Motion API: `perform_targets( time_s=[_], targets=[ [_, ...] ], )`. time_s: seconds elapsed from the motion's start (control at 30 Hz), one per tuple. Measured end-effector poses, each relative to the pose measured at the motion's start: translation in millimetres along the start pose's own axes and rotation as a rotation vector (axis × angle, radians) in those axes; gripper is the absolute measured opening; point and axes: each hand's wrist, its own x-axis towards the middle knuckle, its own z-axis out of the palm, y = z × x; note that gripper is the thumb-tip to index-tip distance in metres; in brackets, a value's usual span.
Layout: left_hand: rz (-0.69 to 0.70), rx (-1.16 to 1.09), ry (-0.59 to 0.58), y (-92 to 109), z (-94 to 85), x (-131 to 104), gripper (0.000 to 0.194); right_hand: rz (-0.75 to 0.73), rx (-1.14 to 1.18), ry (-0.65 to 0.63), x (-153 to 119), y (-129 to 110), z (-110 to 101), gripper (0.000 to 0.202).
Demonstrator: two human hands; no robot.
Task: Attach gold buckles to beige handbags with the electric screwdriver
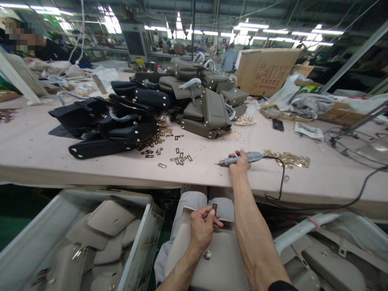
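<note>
On the table (pixel 91 161), right hand (pixel 239 163) gripping electric screwdriver (pixel 239 159), left hand (pixel 202 227) pinching metal plate (pixel 214 207) over beige bag (pixel 218 258)

bare table (pixel 45 157) before bag pile (pixel 169 101)

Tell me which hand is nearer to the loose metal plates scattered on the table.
Right. The right hand rests on the table gripping the electric screwdriver, just beside the metal plates. The left hand is below the table edge, over the lap.

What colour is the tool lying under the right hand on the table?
Grey, with a black cord; the tool under the right hand shows in the head view.
</note>
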Motion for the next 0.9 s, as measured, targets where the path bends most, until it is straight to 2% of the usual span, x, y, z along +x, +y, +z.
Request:
perform_targets(
  time_s=[0.5, 0.9],
  targets=[
    [0.022, 0.013, -0.020, -1.8, -1.7, 0.5, 0.044, 0.024, 0.001, -0.003, 2.0, -2.2, -1.7, 0.021],
    [0.018, 0.034, -0.016, -0.9, -0.8, 0.5, 0.044, 0.013, 0.017, -0.004, 2.1, 0.2, 0.3, 0.035]
  ],
)
